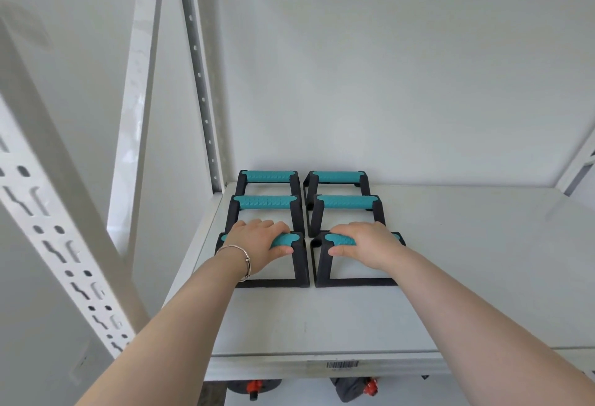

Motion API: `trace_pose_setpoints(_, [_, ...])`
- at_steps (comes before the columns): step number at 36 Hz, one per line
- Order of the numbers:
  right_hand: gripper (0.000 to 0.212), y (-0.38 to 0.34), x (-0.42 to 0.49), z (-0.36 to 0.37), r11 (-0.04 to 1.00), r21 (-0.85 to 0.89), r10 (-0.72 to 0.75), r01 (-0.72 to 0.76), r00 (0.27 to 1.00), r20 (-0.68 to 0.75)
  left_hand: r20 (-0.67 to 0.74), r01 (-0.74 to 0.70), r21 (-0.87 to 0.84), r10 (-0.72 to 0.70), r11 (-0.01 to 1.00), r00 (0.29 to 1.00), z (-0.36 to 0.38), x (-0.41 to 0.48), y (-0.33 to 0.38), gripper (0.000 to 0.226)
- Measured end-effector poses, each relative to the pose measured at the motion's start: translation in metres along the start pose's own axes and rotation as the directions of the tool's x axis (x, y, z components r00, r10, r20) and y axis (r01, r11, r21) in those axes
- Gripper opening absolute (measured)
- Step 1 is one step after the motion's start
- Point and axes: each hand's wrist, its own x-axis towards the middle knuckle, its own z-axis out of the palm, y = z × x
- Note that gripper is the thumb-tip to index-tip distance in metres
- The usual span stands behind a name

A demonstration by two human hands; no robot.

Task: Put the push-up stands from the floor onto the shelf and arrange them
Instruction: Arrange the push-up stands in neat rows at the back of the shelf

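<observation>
White wall behind, white metal shelf (450, 277) with perforated uprights (64, 244) at the left and a barcode sticker (342, 364) on its front edge. Six push-up stands sit on the shelf in two columns of three, toward the back-left corner, black frames with teal grips. Every grip's long axis runs left-right, parallel to the shelf's front edge; frames stand upright, bases flat.

Back row: back-left stand (269, 177) and back-right stand (336, 177), close to the wall. Middle row: middle-left stand (264, 202) and middle-right stand (346, 202). Front row: front-left stand (296, 264) and front-right stand (322, 264), just beside each other with a narrow gap, rows nearly touching front to back.

Left hand (257, 243) is wrapped round the front-left stand's teal grip, fingers over the top, thumb under the near side; a thin bracelet (243, 259) on that wrist. Right hand (365, 243) is wrapped round the front-right stand's grip the same way. The right and front parts of the shelf are bare. Below the front edge, dark objects with red parts (256, 388) show partly; cannot tell what they are.
</observation>
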Motion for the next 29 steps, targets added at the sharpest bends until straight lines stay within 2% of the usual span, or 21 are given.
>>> trace_pose_setpoints(29, [0.052,0.0022,0.0036,0.0035,1.0,-0.018,-0.01,0.009,1.0,-0.021,0.019,0.009,-0.026,-0.009,1.0,1.0,0.0009,0.0039,-0.0016,0.044])
